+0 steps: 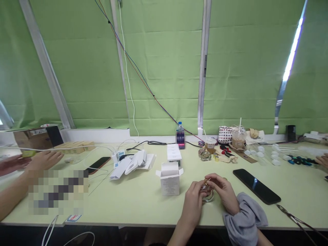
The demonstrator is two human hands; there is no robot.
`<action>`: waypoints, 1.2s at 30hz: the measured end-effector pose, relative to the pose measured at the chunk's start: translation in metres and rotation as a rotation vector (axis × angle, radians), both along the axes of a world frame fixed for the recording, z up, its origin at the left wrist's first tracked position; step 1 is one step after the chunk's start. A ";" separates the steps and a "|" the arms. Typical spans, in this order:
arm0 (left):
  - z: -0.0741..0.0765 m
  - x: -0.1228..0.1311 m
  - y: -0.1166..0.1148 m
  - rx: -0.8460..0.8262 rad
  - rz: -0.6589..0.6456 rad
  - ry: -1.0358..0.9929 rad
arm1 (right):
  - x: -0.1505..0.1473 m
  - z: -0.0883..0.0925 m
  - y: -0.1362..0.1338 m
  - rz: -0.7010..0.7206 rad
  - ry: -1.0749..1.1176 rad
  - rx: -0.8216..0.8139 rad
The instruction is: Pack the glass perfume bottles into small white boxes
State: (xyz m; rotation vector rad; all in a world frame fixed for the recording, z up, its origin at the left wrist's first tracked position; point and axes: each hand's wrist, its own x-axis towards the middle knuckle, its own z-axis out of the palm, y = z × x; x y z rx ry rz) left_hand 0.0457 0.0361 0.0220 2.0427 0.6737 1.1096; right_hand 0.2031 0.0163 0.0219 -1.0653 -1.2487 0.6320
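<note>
Near the table's front edge, my left hand is closed round the left side of a small glass bottle with a gold-coloured neck. The fingers of my right hand pinch at the top of the same bottle. A clear, ring-like rim shows beneath my fingers; the rest of it is hidden. A grey scrunchie surrounds my right wrist. Just left of my hands stands a white box with its flaps raised.
Behind the open box lies a closed white box. Folded white cartons lie to the left. A black phone and pliers are at right. Another person's hand is at far left. A water bottle stands behind.
</note>
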 end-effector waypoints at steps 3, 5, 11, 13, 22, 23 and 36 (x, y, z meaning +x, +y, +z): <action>0.001 0.000 -0.001 -0.011 -0.001 0.000 | 0.000 0.000 -0.001 0.016 -0.018 0.012; 0.002 0.000 -0.001 -0.020 -0.003 0.001 | -0.001 0.001 -0.002 0.031 -0.033 0.029; 0.003 0.000 -0.001 -0.047 -0.002 0.009 | -0.002 0.003 -0.003 0.053 -0.029 0.034; 0.002 0.000 0.000 -0.048 0.002 0.003 | -0.002 0.002 -0.002 0.056 -0.027 0.035; 0.001 0.000 0.000 -0.057 0.011 0.002 | -0.002 0.000 -0.002 0.058 -0.008 -0.004; 0.001 0.000 0.000 -0.055 0.012 0.003 | -0.002 0.000 -0.002 0.054 -0.008 -0.004; 0.000 0.000 0.001 -0.040 0.014 0.023 | -0.004 0.004 -0.006 -0.002 -0.089 0.077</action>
